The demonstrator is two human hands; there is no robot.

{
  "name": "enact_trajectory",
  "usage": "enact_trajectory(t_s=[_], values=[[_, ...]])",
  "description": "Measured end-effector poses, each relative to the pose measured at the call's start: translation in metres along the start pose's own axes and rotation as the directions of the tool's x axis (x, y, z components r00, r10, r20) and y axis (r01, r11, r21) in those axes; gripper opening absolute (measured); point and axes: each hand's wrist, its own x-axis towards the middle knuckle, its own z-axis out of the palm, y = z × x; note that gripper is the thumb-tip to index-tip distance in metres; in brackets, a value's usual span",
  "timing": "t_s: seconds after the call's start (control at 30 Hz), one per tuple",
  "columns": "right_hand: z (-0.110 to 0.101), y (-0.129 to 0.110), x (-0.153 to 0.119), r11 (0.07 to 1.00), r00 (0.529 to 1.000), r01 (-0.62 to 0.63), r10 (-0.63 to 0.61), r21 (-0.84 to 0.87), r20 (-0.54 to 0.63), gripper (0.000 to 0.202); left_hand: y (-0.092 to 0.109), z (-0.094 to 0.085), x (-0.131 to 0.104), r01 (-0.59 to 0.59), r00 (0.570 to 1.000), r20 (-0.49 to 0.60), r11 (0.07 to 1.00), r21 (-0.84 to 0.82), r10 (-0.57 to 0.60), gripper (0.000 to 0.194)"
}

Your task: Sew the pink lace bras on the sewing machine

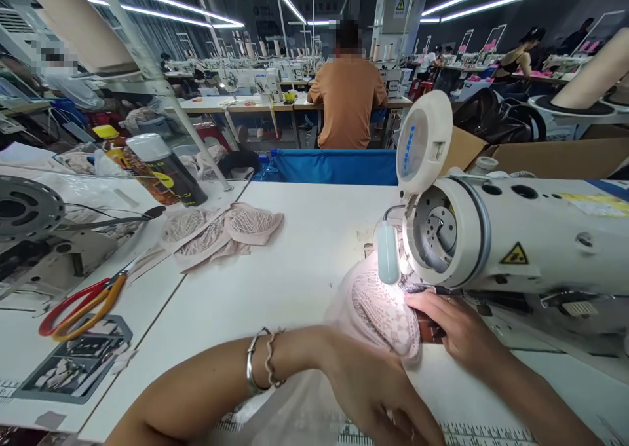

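A pink lace garment piece point(378, 312) lies under the head of a white sewing machine point(515, 236), lit by its small lamp point(388, 253). My left hand point(378, 393) presses flat on the near part of the pink fabric, with bracelets on the wrist. My right hand point(447, 318) pinches the lace edge next to the needle area, fingers closed on the cloth. The needle itself is hidden behind the lamp and my fingers.
A pile of pink lace pieces point(221, 230) lies at the table's middle left. Red and orange scissors point(83, 302) and spray cans point(167, 167) sit on the left table. A blue bin point(334, 166) stands behind. A person in an orange shirt point(346, 95) sits with their back turned.
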Motion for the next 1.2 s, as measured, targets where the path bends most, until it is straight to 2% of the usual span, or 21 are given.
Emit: enact_trajectory(t_s=[0.03, 0.1, 0.13, 0.17, 0.2, 0.27, 0.33, 0.43, 0.57, 0.63, 0.7, 0.83, 0.9, 1.0, 1.1, 1.2], values=[[-0.002, -0.001, 0.001, 1.0, 1.0, 0.005, -0.005, 0.025, -0.001, 0.066, 0.001, -0.002, -0.001, 0.02, 0.999, -0.044, 1.0, -0.018, -0.021, 0.021], [-0.005, -0.002, 0.003, 0.996, 1.0, 0.014, -0.014, 0.092, -0.007, 0.063, -0.001, -0.007, -0.004, 0.11, 0.963, -0.258, 0.984, 0.137, -0.071, 0.008], [-0.007, -0.002, 0.004, 0.992, 1.0, 0.017, -0.016, 0.126, -0.01, 0.061, -0.005, -0.01, -0.006, 0.189, 0.924, -0.374, 0.941, 0.281, -0.074, 0.011], [-0.008, -0.003, 0.004, 0.988, 1.0, 0.019, -0.016, 0.155, -0.016, 0.06, -0.01, -0.012, -0.008, 0.276, 0.889, -0.455, 0.858, 0.433, -0.057, 0.017], [-0.008, -0.003, 0.004, 0.984, 1.0, 0.02, -0.016, 0.179, -0.021, 0.059, -0.015, -0.015, -0.01, 0.344, 0.872, -0.489, 0.75, 0.565, -0.032, 0.022], [-0.008, -0.003, 0.003, 0.975, 1.0, 0.013, -0.008, 0.221, -0.026, 0.056, -0.023, -0.017, -0.015, 0.394, 0.883, -0.469, 0.565, 0.724, -0.015, 0.026], [-0.007, -0.003, 0.001, 0.963, 1.0, -0.009, 0.012, 0.27, -0.007, 0.051, -0.028, -0.018, -0.021, 0.387, 0.898, -0.44, 0.506, 0.77, -0.017, 0.026], [-0.007, -0.004, 0.001, 0.947, 0.998, -0.045, 0.031, 0.319, 0.051, 0.039, -0.025, -0.017, -0.026, 0.382, 0.899, -0.437, 0.523, 0.762, -0.02, 0.029], [-0.012, -0.012, 0.008, 0.929, 0.994, 0.001, -0.042, 0.371, 0.101, 0.029, -0.012, -0.023, -0.027, 0.426, 0.874, -0.484, 0.535, 0.73, -0.036, 0.04], [-0.014, -0.016, 0.011, 0.902, 0.993, 0.007, -0.057, 0.431, 0.104, 0.03, -0.007, -0.027, -0.027, 0.452, 0.852, -0.522, 0.55, 0.703, -0.034, 0.046], [-0.014, -0.018, 0.011, 0.887, 0.995, -0.032, -0.014, 0.46, 0.095, 0.034, -0.008, -0.028, -0.026, 0.473, 0.835, -0.55, 0.555, 0.684, -0.034, 0.045], [-0.007, -0.013, 0.0, 0.925, 0.987, -0.163, 0.157, 0.344, 0.046, 0.03, -0.021, -0.021, -0.018, 0.469, 0.841, -0.54, 0.48, 0.742, 0.013, 0.025], [-0.003, -0.008, -0.006, 0.953, 0.98, -0.199, 0.2, 0.228, 0.017, 0.044, -0.028, -0.018, -0.012, 0.46, 0.843, -0.533, 0.418, 0.783, 0.07, 0.021], [0.0, -0.003, -0.011, 0.982, 0.989, -0.149, 0.15, 0.117, -0.001, 0.063, -0.038, -0.015, -0.006, 0.436, 0.851, -0.509, 0.362, 0.824, 0.132, 0.026], [-0.002, -0.001, -0.01, 0.992, 0.997, -0.073, 0.075, 0.105, -0.012, 0.064, -0.048, -0.013, -0.005, 0.395, 0.86, -0.48, 0.368, 0.842, 0.174, 0.026], [-0.004, -0.002, -0.007, 0.992, 0.996, -0.074, 0.077, 0.102, -0.034, 0.062, -0.054, -0.011, -0.007, 0.386, 0.85, -0.487, 0.39, 0.836, 0.201, 0.03]])
